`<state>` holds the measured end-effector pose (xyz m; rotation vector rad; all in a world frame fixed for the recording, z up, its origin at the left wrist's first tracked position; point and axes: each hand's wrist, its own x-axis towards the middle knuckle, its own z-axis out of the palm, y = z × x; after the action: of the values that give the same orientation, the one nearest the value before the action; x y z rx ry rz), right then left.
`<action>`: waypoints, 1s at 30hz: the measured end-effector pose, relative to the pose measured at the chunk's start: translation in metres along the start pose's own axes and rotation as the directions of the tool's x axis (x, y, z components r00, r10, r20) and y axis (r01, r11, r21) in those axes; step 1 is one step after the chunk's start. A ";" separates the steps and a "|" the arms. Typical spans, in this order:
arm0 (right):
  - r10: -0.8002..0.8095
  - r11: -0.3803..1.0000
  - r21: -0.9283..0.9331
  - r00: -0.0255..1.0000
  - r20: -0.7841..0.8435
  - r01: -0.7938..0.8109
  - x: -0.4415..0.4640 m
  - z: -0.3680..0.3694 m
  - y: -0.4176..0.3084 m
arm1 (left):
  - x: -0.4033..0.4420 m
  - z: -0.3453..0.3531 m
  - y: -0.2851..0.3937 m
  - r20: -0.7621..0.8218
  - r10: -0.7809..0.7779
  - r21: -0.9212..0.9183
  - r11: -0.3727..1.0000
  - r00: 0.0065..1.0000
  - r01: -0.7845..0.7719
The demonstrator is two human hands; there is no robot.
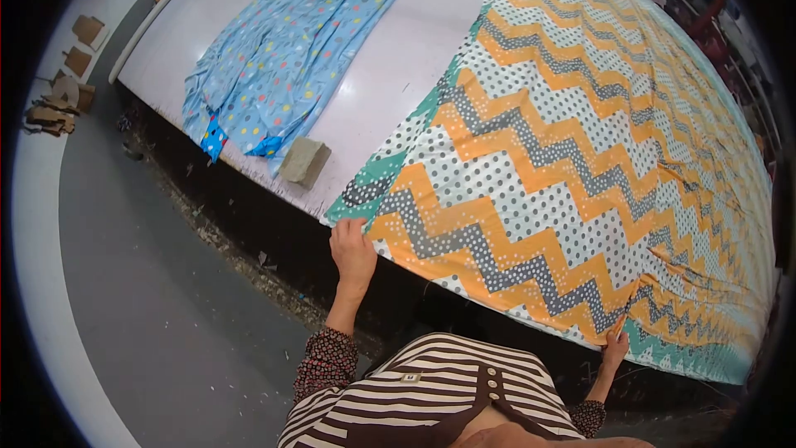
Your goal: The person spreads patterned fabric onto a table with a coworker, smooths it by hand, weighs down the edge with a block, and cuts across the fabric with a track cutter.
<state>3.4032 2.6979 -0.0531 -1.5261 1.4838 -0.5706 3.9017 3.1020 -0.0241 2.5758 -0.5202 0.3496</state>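
Note:
A large printed fabric [531,182] with orange, grey and white zigzags, dots and a green border is spread over the table. My left hand [353,253] is closed on its green-bordered near left corner, at the table edge. Farther right, my right hand [615,348] pinches the near edge of the same fabric, where the cloth gathers into a fold. Around that hand the fabric is creased; between my hands it lies fairly flat. My fingertips are partly hidden at both grips.
A grey block [305,162] sits near the table's front edge, beside a crumpled blue dotted fabric [282,66]. A pale roll or pole [153,21] lies along the table's left end. Cardboard pieces [62,108] are by the wall. Dark red bundles [705,33] stand beyond the right side.

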 end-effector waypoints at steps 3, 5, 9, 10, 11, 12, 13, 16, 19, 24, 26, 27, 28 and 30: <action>-0.072 0.997 -0.006 0.997 -0.006 0.072 0.006 -0.003 0.010 | 0.039 0.019 0.041 -0.025 0.219 -0.247 0.944 0.975 -0.218; -0.099 0.993 -0.061 0.995 0.006 0.099 0.005 -0.003 0.011 | 0.063 0.048 0.075 0.029 0.398 -0.482 0.809 0.917 -0.336; -0.045 0.993 -0.113 0.999 -0.022 0.042 -0.009 0.004 -0.013 | 0.078 0.105 0.083 0.274 0.454 -0.110 0.891 0.848 -0.441; -0.137 0.973 -0.193 0.990 -0.031 0.129 -0.008 0.000 -0.007 | 0.078 0.100 0.081 0.263 0.457 -0.114 0.889 0.849 -0.444; -0.230 0.941 -0.264 0.972 -0.038 0.212 -0.005 0.002 -0.002 | 0.082 0.096 0.079 0.307 0.373 -0.061 0.926 0.875 -0.373; -0.237 0.942 -0.257 0.970 -0.046 0.218 -0.005 0.006 -0.004 | 0.087 0.094 0.077 0.350 0.282 -0.005 0.954 0.893 -0.299; -0.220 0.947 -0.255 0.974 -0.063 0.197 -0.010 0.005 -0.009 | 0.090 0.099 0.073 0.233 0.334 0.045 0.935 0.913 -0.353; -0.262 0.948 -0.208 0.961 -0.083 0.241 -0.003 0.007 -0.002 | 0.145 0.128 0.085 0.155 0.252 -0.306 0.932 0.955 -0.197; -0.054 0.973 -0.228 0.995 -0.083 0.034 -0.015 0.011 -0.026 | 0.207 0.151 0.124 -0.076 0.228 -0.280 0.929 0.971 -0.240; -0.135 0.966 -0.235 0.987 -0.091 0.110 -0.002 0.002 0.006 | 0.253 0.196 0.129 0.021 0.134 -0.093 0.987 0.991 -0.131; -0.146 0.966 -0.229 0.984 -0.102 0.120 -0.012 0.010 -0.012 | 0.254 0.196 0.127 -0.061 0.195 -0.098 0.975 0.979 -0.201; -0.123 0.966 -0.239 0.987 -0.099 0.097 -0.020 0.016 -0.035 | 0.255 0.194 0.125 -0.140 0.254 -0.096 0.958 0.957 -0.269; -0.100 0.966 -0.248 0.990 -0.097 0.073 -0.023 0.020 -0.046 | 0.257 0.196 0.121 -0.135 0.261 -0.094 0.957 0.956 -0.274; -0.159 0.952 -0.281 0.982 -0.101 0.125 -0.018 0.016 -0.028 | 0.256 0.193 0.113 -0.158 0.362 0.029 0.932 0.919 -0.362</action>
<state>3.4287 2.7163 -0.0329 -1.8532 1.6059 -0.5698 4.1124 2.8365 -0.0567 2.4145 -0.9383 0.6775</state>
